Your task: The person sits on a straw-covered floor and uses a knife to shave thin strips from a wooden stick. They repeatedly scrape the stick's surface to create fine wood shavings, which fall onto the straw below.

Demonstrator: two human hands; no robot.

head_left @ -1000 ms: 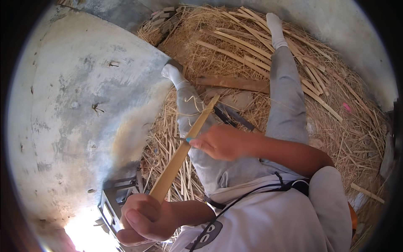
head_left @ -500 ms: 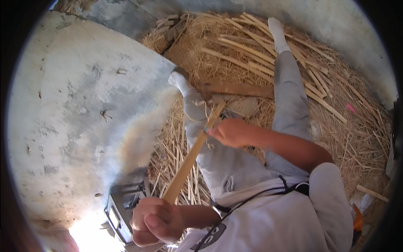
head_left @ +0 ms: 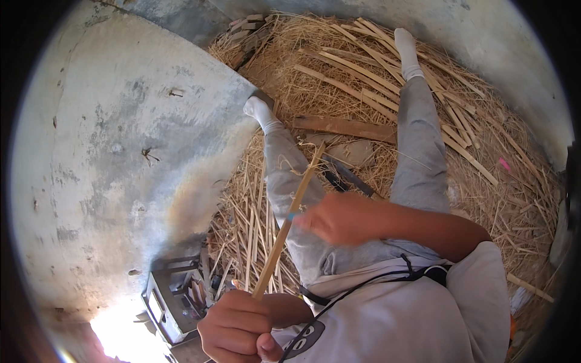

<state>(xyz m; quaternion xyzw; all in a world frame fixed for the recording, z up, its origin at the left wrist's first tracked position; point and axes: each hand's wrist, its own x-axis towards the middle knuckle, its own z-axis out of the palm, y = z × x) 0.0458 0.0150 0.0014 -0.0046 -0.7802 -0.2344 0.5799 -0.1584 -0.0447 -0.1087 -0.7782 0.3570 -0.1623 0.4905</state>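
Observation:
My left hand [head_left: 239, 327] is closed round the lower end of a long, narrow strip of wood or bamboo [head_left: 275, 248]. The strip slants up and away from me over my left thigh. Thin curled shavings [head_left: 287, 163] cling near its far end. Partway along it, my right hand [head_left: 336, 219] is closed and slightly blurred. A small teal-blue bit [head_left: 292, 216] shows at its fingertips against the strip; the rest of what it holds is hidden. Between my legs lies a long dark flat tool [head_left: 348, 175], partly covered by the right hand.
Loose strips [head_left: 363, 75] lie on shavings around my right foot, and thinner strips [head_left: 251, 242] are heaped left of my thigh. A thick wooden plank [head_left: 345, 127] lies between my legs. A pale wall [head_left: 97, 175] rises at the left, with a dark open box [head_left: 172, 299] beside it.
My right hand has moved along the strip toward me, uncovering the dark tool. The left hand has shifted slightly right and nearer, turning the strip narrower in view.

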